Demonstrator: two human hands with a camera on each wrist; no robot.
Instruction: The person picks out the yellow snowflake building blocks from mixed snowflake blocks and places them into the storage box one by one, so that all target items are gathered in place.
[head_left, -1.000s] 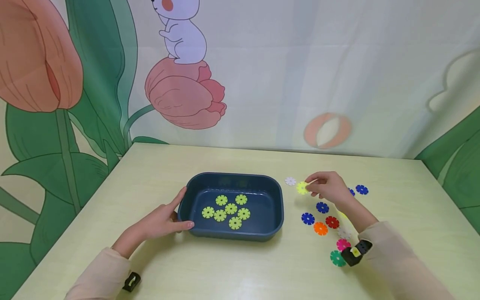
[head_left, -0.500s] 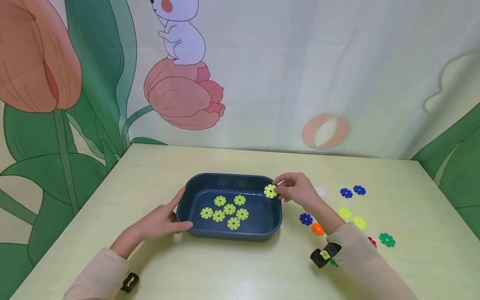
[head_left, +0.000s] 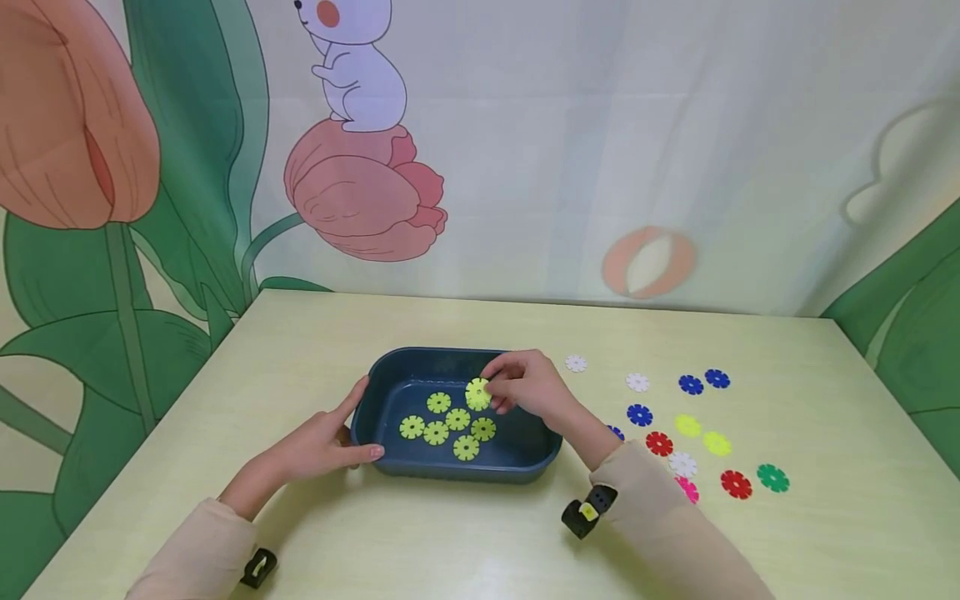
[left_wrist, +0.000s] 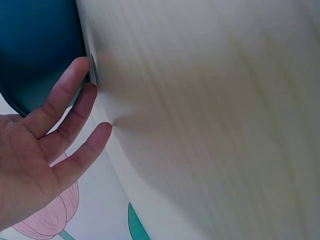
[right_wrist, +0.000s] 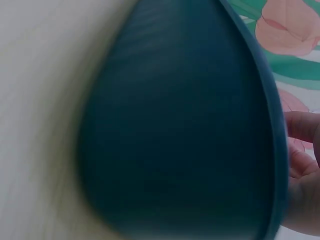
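In the head view my left hand holds the left end of a dark blue rectangular basin, its thumb over the near-left rim. The left wrist view shows that hand's other fingers against the basin's outer side. Above the basin's inside, my right hand pinches a yellow-green notched plastic disc between thumb and fingers. Several discs of the same colour lie flat on the basin floor. The right wrist view is mostly the blurred basin wall; the held disc is hidden there.
Loose discs lie on the pale table right of the basin: blue, white, red, yellow, green and pink. A printed curtain hangs behind the table's far edge.
My right hand has carried the yellow-green disc leftward from the table, across the basin's right rim, to above its inside. The left hand has stayed on the basin.
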